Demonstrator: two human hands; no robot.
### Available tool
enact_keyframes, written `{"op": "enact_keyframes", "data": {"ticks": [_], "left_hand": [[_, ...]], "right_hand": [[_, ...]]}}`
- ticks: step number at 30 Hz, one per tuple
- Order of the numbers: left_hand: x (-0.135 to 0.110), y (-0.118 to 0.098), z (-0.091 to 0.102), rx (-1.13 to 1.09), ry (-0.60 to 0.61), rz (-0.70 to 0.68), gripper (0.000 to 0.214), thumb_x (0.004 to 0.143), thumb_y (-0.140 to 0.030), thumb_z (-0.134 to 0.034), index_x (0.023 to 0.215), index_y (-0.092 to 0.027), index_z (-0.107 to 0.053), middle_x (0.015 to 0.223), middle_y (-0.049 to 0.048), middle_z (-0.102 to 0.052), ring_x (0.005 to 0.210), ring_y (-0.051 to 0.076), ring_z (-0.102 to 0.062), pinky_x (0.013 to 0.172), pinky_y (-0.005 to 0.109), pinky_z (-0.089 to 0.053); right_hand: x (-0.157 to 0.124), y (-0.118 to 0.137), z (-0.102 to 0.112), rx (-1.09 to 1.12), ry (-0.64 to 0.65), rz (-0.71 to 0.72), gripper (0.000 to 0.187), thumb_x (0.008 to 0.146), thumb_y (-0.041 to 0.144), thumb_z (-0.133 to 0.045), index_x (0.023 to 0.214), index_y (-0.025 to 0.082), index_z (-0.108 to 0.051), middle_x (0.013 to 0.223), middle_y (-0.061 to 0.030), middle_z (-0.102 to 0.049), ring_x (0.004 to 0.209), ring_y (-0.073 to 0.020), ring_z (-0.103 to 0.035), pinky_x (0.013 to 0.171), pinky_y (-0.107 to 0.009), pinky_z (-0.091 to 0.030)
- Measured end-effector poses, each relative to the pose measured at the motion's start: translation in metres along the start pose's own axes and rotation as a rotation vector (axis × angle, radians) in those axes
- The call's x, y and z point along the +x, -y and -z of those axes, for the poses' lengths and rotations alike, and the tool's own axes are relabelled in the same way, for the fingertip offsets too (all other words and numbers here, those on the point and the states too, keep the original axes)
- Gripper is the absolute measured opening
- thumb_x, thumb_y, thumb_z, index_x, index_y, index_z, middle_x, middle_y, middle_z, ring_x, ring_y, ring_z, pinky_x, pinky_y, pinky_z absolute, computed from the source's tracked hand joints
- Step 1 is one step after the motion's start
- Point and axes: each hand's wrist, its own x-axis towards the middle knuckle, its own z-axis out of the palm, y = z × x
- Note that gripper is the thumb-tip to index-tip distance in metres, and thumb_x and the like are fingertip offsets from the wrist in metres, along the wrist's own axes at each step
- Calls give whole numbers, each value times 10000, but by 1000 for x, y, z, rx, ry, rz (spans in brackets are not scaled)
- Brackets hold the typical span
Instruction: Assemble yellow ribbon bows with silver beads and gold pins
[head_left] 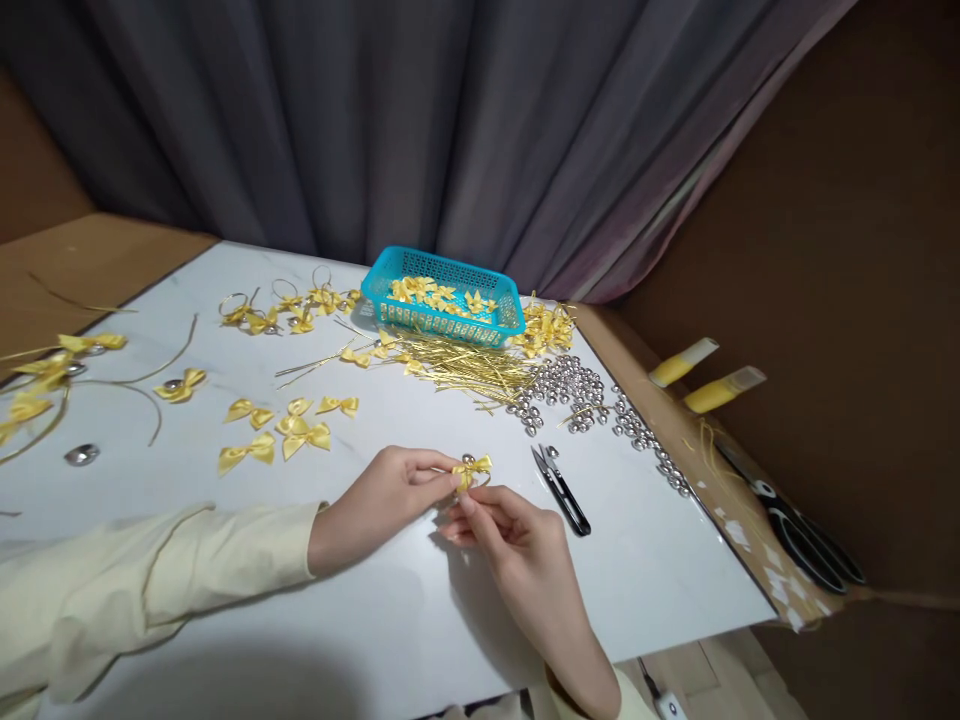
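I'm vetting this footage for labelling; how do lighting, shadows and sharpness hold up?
Head view: a soft shadow lies on the white tabletop beside the right hand; head view: silver beads glint, while the curtain is dim; head view: fine detail on the held yellow bow is hard to make out.

Operator clothing (187, 560): pale cream, long-sleeved
Left sleeve (240, 550): plain cloth, loose cut, deep creases and folds along its length, straight-edged cuff (315, 535). Right sleeve (634, 700): similar pale colour, only a small part visible at the lower edge. Left hand (386, 500) and right hand (525, 550): bare.
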Motion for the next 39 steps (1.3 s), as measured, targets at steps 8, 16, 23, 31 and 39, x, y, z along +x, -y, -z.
{"op": "enact_keyframes", "data": {"ticks": [8, 16, 23, 31, 39], "left_hand": [[-6, 0, -6, -90, -2, 32, 214, 741, -324, -617, 758, -115, -659, 699, 35, -666, 670, 149, -580, 625, 232, -460], [-4, 7, -8, -131, 9, 48, 209, 724, -321, -647, 757, -115, -656, 646, 25, -664, 623, 149, -596, 589, 237, -471], [-3, 7, -6, 38, -57, -13, 192, 759, -322, -626, 716, -139, -671, 671, 19, -701, 629, 154, -628, 589, 227, -493], [-5, 5, -4, 222, -130, -101, 193, 782, -328, -615, 764, -158, -703, 800, 34, -740, 785, 196, -670, 713, 243, -502], [-4, 13, -1, 406, -154, -272, 195, 813, -328, -586, 789, -187, -718, 798, 30, -734, 770, 187, -634, 715, 265, -472]], "right_hand": [[1, -2, -2, -199, -30, 57, 270, 864, 349, -493, 766, 136, -628, 687, -95, -711, 594, -186, -690, 592, -249, -558], [-1, -2, -3, -252, -10, 57, 263, 867, 321, -468, 728, 154, -616, 617, -72, -695, 569, -194, -681, 583, -270, -545], [0, -3, -1, -114, 58, -22, 272, 850, 379, -516, 829, 143, -651, 721, -92, -717, 637, -219, -705, 598, -291, -567], [-9, 8, 17, -471, -256, 268, 161, 843, 292, -566, 781, 180, -664, 595, -21, -631, 500, -126, -567, 439, -204, -424], [6, -6, 14, -530, -130, 269, 51, 803, 210, -567, 778, 174, -593, 812, -46, -601, 568, -114, -521, 458, -214, -400]]}}
